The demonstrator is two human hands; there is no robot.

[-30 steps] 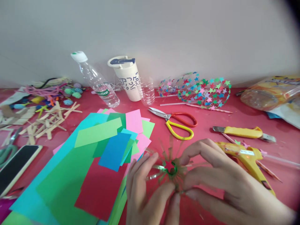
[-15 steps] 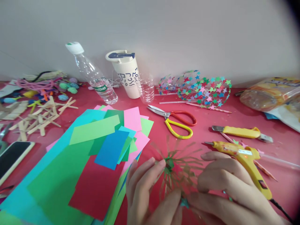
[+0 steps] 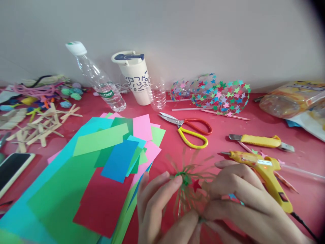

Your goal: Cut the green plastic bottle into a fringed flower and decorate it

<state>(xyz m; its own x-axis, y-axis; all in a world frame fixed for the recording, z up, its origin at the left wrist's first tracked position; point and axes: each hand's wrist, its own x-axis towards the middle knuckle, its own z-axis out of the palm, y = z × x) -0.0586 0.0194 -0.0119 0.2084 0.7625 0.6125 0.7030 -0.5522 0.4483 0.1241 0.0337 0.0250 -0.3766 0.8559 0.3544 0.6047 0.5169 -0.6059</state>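
Observation:
Both my hands are at a fringed plastic piece (image 3: 186,166), its thin see-through strips spreading from a green centre. My left hand (image 3: 157,210) is closed around its near left side, fingers near the green centre and thumb below. My right hand (image 3: 241,203) pinches at the end of a strip, fingertips meeting my left thumb; a small bluish-green star there is almost hidden by the fingers. A red star (image 3: 196,185) shows among the strips. Right of the hands lies a yellow hot glue gun (image 3: 266,173) with its light on.
Scissors (image 3: 184,127) and a utility knife (image 3: 261,140) lie beyond the hands. Coloured paper (image 3: 63,189) is stacked at left, beside a phone (image 3: 14,173) and wooden sticks (image 3: 43,128). At the back stand a water bottle (image 3: 101,81), a tumbler (image 3: 134,78) and star-covered strips (image 3: 223,96).
My right hand has shifted slightly left, and its fingers now cover most of the bluish-green star. The red star shows more plainly. The whole view has moved a little.

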